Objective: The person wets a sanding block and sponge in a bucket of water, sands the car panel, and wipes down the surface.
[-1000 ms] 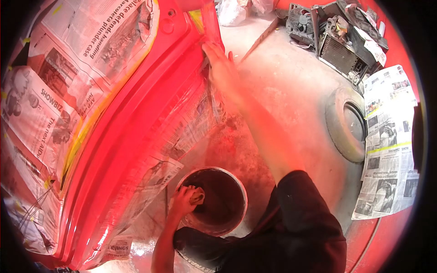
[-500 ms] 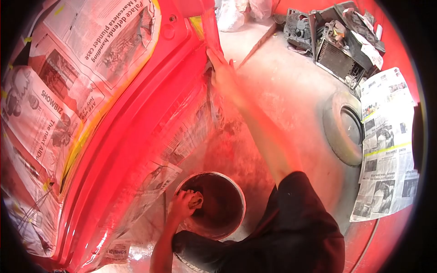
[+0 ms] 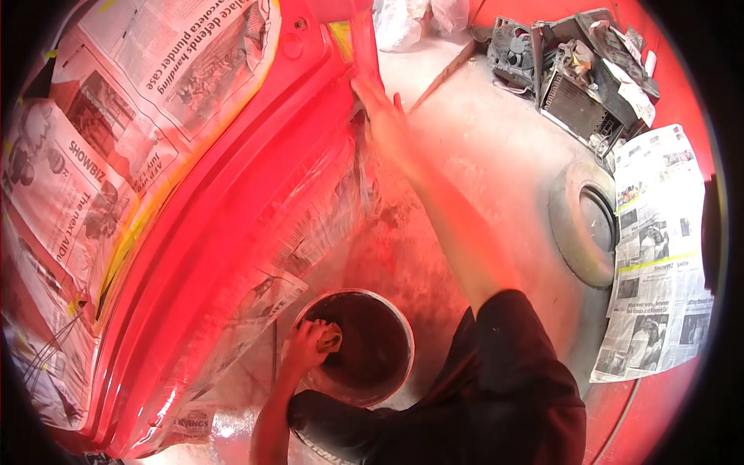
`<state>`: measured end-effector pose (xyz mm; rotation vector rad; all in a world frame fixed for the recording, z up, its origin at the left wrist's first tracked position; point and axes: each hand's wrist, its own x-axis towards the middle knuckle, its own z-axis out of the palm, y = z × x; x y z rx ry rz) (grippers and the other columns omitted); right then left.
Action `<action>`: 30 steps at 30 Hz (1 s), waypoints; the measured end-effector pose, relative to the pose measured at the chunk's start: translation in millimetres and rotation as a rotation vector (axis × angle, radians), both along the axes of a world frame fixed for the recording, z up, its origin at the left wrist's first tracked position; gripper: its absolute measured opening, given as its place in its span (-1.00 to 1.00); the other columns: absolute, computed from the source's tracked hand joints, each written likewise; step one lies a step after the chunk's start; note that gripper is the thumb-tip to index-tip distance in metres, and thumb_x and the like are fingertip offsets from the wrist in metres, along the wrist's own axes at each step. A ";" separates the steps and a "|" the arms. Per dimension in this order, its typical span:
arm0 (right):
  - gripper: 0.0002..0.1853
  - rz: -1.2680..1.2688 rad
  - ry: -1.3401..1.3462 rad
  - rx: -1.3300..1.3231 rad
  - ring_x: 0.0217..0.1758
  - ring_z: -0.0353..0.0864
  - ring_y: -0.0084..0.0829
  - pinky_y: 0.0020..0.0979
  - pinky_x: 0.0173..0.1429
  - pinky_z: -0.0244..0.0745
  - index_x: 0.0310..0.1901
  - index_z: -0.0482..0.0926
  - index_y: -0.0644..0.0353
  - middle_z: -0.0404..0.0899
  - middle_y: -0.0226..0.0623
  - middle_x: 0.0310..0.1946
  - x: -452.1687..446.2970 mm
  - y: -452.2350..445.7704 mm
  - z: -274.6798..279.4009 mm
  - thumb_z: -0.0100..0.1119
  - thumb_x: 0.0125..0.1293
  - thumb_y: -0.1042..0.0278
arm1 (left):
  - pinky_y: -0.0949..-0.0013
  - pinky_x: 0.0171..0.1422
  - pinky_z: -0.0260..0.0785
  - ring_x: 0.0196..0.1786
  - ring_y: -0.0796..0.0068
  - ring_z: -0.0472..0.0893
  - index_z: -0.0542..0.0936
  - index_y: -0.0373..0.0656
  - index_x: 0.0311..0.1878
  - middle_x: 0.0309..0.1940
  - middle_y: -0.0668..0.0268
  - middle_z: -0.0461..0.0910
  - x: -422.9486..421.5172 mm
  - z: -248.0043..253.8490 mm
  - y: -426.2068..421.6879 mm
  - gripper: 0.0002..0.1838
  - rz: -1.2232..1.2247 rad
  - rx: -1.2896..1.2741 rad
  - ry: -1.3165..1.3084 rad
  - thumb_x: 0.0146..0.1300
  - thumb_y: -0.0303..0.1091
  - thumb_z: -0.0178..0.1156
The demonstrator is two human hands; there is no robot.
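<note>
A glossy red car body panel (image 3: 225,201) curves across the left side, its ridges running diagonally. My right hand (image 3: 385,124) rests against the panel's upper edge with fingers stretched out and thumb apart; the side facing the panel is hidden. At the lower middle, my left hand (image 3: 307,346) is over the near-left rim of a round bucket (image 3: 410,341). Its fingers are closed around a crumpled tan piece (image 3: 330,338), whose material I cannot make out. The bucket's inside looks dark.
Taped newspaper (image 3: 194,70) covers the area left of the panel, and more newspaper (image 3: 271,298) hangs below it. On the right are a tyre (image 3: 570,225), hanging newspaper sheets (image 3: 655,271) and a pile of old car parts (image 3: 577,101). Plastic bags (image 3: 403,23) lie at the top.
The view has shifted slightly. My right hand stays at the panel's upper edge, and my left hand still holds the crumpled tan piece at the bucket.
</note>
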<state>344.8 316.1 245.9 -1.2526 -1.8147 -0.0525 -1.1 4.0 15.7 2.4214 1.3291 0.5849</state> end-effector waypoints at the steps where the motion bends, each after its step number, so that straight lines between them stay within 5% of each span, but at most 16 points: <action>1: -0.17 -0.018 0.035 -0.044 0.71 0.08 -0.16 0.20 0.69 -0.02 0.58 0.24 0.10 0.16 -0.18 0.63 0.2 8.5 5.0 0.01 0.21 0.69 | -0.05 0.11 0.49 0.07 -0.02 0.59 0.61 0.02 0.10 0.00 0.19 0.53 -0.5 -1.9 -1.4 -0.33 0.001 -0.002 0.004 -0.22 -0.37 0.58; 6: -0.27 0.003 0.047 0.082 0.66 0.20 -0.11 0.15 0.66 0.08 0.53 0.32 0.18 0.24 -0.13 0.59 -23.7 -26.4 2.8 -0.06 0.26 0.68 | -0.06 0.08 0.52 0.07 -0.01 0.60 0.62 0.05 0.08 0.00 0.22 0.52 1.3 2.2 2.1 -0.35 0.027 -0.001 0.029 -0.21 -0.37 0.58; 13: -0.39 0.305 -0.404 0.384 0.70 0.13 -0.13 0.07 0.71 0.03 0.51 0.37 0.16 0.28 -0.18 0.58 -80.2 -124.1 -11.8 0.02 0.41 0.41 | -0.04 0.06 0.54 0.03 -0.01 0.61 0.62 0.09 0.07 0.00 0.25 0.52 -1.1 1.5 -2.3 -0.35 0.029 0.005 0.068 -0.22 -0.36 0.58; 14: -0.37 0.456 0.228 -0.122 0.71 0.11 -0.12 0.08 0.74 -0.06 0.52 0.35 0.14 0.26 -0.21 0.60 -78.6 -100.2 -0.9 0.00 0.39 0.45 | -0.04 0.06 0.55 0.02 -0.01 0.61 0.62 0.09 0.08 -0.01 0.25 0.52 -1.2 -1.9 -2.1 -0.35 0.031 0.021 0.059 -0.22 -0.36 0.58; 16: -0.36 0.099 -0.076 0.092 0.69 0.15 -0.11 0.10 0.73 -0.13 0.51 0.35 0.21 0.25 -0.16 0.60 -28.0 -47.8 10.9 0.00 0.36 0.49 | -0.04 0.06 0.54 0.03 0.00 0.61 0.61 0.10 0.08 -0.01 0.25 0.52 -0.1 -1.4 -2.2 -0.34 0.042 -0.002 0.049 -0.22 -0.37 0.58; 19: -0.38 -0.048 -0.088 0.162 0.64 0.23 -0.09 0.10 0.68 -0.03 0.47 0.38 0.29 0.32 -0.05 0.54 -33.2 -33.9 20.6 0.00 0.32 0.54 | -0.02 0.07 0.53 0.03 0.02 0.61 0.61 0.09 0.09 -0.02 0.25 0.53 -3.4 -3.8 1.0 -0.34 0.039 -0.021 0.073 -0.21 -0.37 0.57; 20: -0.41 -0.033 -0.199 0.265 0.60 0.28 -0.06 0.11 0.59 0.16 0.41 0.42 0.34 0.41 0.03 0.46 -41.6 -48.5 12.7 0.05 0.31 0.51 | -0.02 0.08 0.53 0.04 0.03 0.61 0.61 0.08 0.10 -0.02 0.25 0.53 -3.4 -7.0 2.4 -0.34 0.039 -0.025 0.083 -0.21 -0.37 0.56; 22: -0.41 0.154 0.102 0.296 0.59 0.29 -0.06 0.14 0.55 0.23 0.39 0.44 0.33 0.40 0.02 0.46 -108.6 -87.9 -5.5 0.07 0.30 0.45 | -0.01 0.09 0.52 0.04 0.05 0.61 0.61 0.06 0.11 -0.02 0.25 0.53 0.3 -2.5 3.6 -0.34 0.012 0.027 0.036 -0.19 -0.36 0.56; 24: -0.45 0.207 -0.200 0.380 0.61 0.28 -0.07 0.16 0.57 0.19 0.39 0.44 0.32 0.37 0.01 0.48 -150.6 -164.3 -10.2 0.05 0.37 0.39 | 0.00 0.10 0.51 0.04 0.07 0.61 0.61 0.04 0.12 -0.02 0.25 0.54 -1.0 -1.1 -2.1 -0.34 -0.004 0.046 0.039 -0.17 -0.34 0.56; 27: -0.46 0.345 -0.409 0.272 0.73 0.06 -0.19 0.12 0.74 -0.18 0.55 0.31 0.19 0.21 -0.07 0.61 -151.5 -189.3 -3.2 -0.07 0.62 0.25 | 0.01 0.11 0.49 0.05 0.10 0.61 0.61 0.02 0.14 -0.02 0.25 0.54 -2.6 -4.4 -0.3 -0.34 -0.015 0.058 0.059 -0.14 -0.33 0.55; 28: -0.39 0.578 -0.102 -0.211 0.74 0.04 -0.22 0.09 0.75 -0.24 0.57 0.27 0.21 0.17 -0.05 0.63 -133.4 -170.4 18.9 -0.01 0.53 0.31 | 0.01 0.13 0.48 0.07 0.11 0.61 0.61 0.01 0.15 -0.02 0.25 0.54 -2.0 -4.5 -0.5 -0.34 -0.017 0.056 0.043 -0.14 -0.33 0.55; 30: -0.39 0.364 0.138 -0.218 0.74 0.02 -0.21 0.04 0.76 -0.24 0.58 0.23 0.25 0.15 -0.04 0.64 -84.4 -117.6 18.9 -0.01 0.54 0.37 | 0.03 0.19 0.45 0.10 0.13 0.59 0.61 -0.03 0.17 0.00 0.25 0.54 -0.7 -9.7 -0.3 -0.34 -0.003 0.043 0.010 -0.12 -0.33 0.55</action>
